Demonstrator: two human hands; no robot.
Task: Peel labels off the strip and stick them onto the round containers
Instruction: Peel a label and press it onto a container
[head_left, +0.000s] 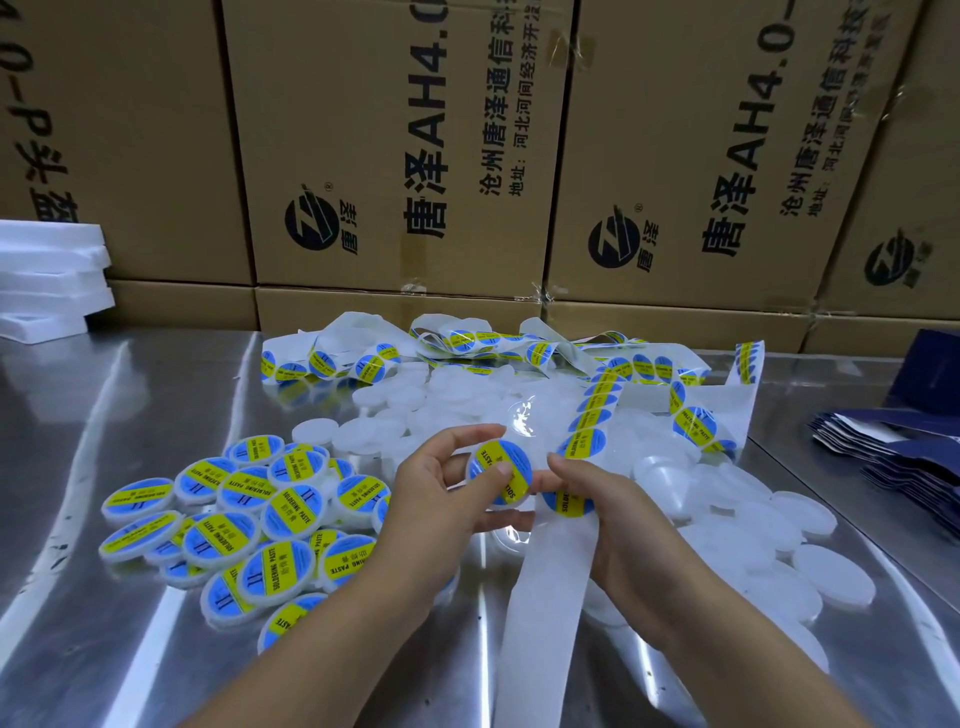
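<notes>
- White paper backing strip (550, 587), bare: long axis runs away from the camera, pinched by right hand (618, 525).
- Next blue-and-yellow round label (566, 503): on strip, at right fingertips.
- Round white plastic container (500, 470), labelled: gripped by left hand (441, 486), thumb pressing its face, just left of that label.

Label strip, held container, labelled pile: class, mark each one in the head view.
label strip (545, 587): head view, bare backing on its lower stretch.
held container (517, 453): head view, blue part of its label.
labelled pile (293, 514): head view, yellow band of a middle container.
</notes>
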